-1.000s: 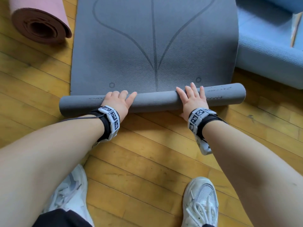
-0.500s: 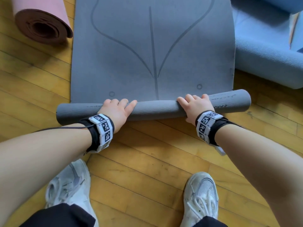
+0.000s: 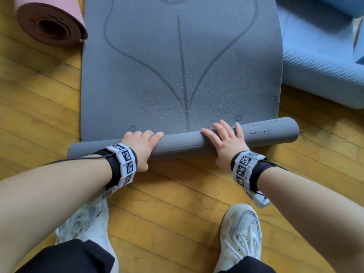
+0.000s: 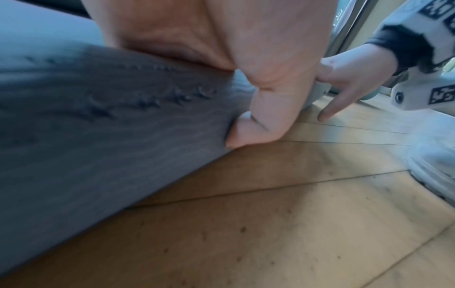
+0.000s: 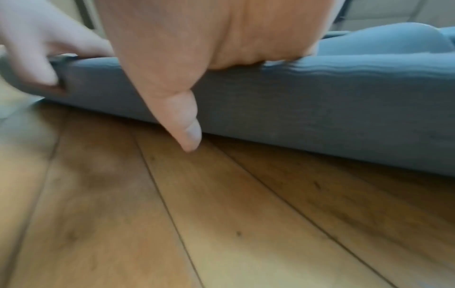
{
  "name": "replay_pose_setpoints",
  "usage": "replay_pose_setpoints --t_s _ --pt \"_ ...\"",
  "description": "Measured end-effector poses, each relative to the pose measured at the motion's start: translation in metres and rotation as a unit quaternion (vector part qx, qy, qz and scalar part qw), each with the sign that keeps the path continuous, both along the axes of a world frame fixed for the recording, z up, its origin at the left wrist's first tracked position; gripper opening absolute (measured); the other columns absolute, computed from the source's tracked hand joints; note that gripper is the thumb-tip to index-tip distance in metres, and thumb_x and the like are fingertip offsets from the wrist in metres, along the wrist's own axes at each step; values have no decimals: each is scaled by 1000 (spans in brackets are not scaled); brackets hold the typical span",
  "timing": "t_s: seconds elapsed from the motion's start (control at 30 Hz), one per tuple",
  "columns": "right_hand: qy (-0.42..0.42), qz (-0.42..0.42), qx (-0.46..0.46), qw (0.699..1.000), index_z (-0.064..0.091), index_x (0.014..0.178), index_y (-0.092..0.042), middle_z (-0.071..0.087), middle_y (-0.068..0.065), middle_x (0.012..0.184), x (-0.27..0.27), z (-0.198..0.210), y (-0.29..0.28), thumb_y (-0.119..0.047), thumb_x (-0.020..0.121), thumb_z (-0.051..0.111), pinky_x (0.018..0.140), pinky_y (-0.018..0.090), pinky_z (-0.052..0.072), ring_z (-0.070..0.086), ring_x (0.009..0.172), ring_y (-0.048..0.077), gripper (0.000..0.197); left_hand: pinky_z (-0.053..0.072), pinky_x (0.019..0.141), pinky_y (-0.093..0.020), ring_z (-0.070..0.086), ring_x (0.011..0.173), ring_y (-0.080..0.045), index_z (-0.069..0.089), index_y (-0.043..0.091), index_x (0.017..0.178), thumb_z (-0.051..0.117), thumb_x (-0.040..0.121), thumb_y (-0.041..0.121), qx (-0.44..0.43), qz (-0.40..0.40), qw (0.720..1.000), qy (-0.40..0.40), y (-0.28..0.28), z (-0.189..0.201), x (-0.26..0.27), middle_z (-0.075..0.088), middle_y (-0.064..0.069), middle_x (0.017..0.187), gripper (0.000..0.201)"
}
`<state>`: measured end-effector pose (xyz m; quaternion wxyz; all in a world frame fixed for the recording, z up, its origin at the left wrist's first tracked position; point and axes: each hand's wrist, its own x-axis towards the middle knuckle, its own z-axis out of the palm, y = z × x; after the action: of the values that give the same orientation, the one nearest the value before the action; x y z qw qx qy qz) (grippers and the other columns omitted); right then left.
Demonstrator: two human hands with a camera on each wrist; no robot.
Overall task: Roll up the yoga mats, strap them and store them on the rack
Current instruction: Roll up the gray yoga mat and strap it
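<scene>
A grey yoga mat lies flat on the wooden floor, its near end wound into a thin roll lying crosswise. My left hand lies over the left part of the roll, fingers draped across the top. Its thumb presses the roll's near side. On the right part, my right hand rests with fingers straight and spread. The right thumb points down at the floor in front of the roll.
A rolled pink mat with a brown inside lies at the far left. A blue mat, loosely folded, lies at the right beside the grey one. My two white shoes stand on the floor just behind the roll.
The roll has turned a little further away from me, nearer the two small circles printed on the mat. My right fingers, curled half a second ago, are straight and spread again.
</scene>
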<state>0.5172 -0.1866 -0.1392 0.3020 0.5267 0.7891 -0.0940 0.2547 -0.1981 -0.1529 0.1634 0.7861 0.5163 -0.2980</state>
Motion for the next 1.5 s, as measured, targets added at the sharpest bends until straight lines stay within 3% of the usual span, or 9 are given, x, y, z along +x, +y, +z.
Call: replay_pose_setpoints --t_s 0.17,0.43,0.57,0.73,0.83,1.07,1.23,1.37,1.5 --pt "9 9 6 1000 -16 149 -31 -9 3 160 -7 -4 4 -45 85 62 116 56 -7 -12 147 26 102 30 104 -36 34 127 -22 5 29 148 67 72 39 12 36 999 -16 7 5 3 28 -1 143 99" --pt "17 -2 -17 1000 -6 151 -35 -4 1 161 -14 -8 35 -59 78 66 117 55 -3 -10 148 24 105 2 117 -39 -1 146 -22 -20 16 149 44 93 46 50 43 997 33 -19 7 7 -6 -4 159 90" --pt "13 -26 -18 999 -9 150 -36 -7 3 161 -18 -6 40 -63 76 66 116 58 -6 -15 147 29 109 -4 118 -45 -9 147 -24 -28 14 146 53 89 54 37 33 998 40 -11 -1 3 -14 -4 159 107" --pt "17 0 15 1000 -21 148 -32 -15 5 160 -20 -3 30 -61 77 66 114 61 -7 -18 146 30 116 10 116 -37 6 145 -24 -22 11 148 47 92 21 66 -14 997 37 2 -2 -3 -3 -6 159 89" --pt "11 27 18 999 -19 149 -32 -4 4 161 -21 -6 29 -58 77 69 115 60 -4 -9 147 29 116 21 110 -33 20 140 -22 -19 12 149 62 82 26 55 -36 997 47 13 -1 -5 2 -5 158 106" --pt "15 -1 5 1000 -10 150 -35 -1 2 161 -28 -10 52 -56 75 72 116 58 -2 -8 148 27 113 29 111 -36 27 138 -23 -9 17 151 73 74 30 -7 -36 999 13 41 2 -13 10 -5 158 114" --pt "13 -30 -19 999 -2 151 -37 -4 1 161 -32 -12 67 -66 66 73 114 61 -3 -13 147 26 116 42 98 -36 42 125 -22 4 26 151 78 66 29 -17 -1 1000 -17 58 6 -14 36 -1 142 113" --pt "12 -43 -41 998 -2 151 -38 -6 -1 161 -34 -11 76 -77 64 65 115 59 -5 -15 147 24 116 26 107 -36 30 132 -22 -9 28 151 67 77 36 63 33 997 -11 42 8 -9 23 -3 147 106" --pt "15 -45 -49 998 -2 151 -37 -5 0 162 -35 -12 82 -78 64 64 116 58 -5 -13 147 24 117 2 119 -42 1 147 -25 -17 25 150 57 86 48 52 74 996 -8 13 6 -9 -2 -7 159 101"
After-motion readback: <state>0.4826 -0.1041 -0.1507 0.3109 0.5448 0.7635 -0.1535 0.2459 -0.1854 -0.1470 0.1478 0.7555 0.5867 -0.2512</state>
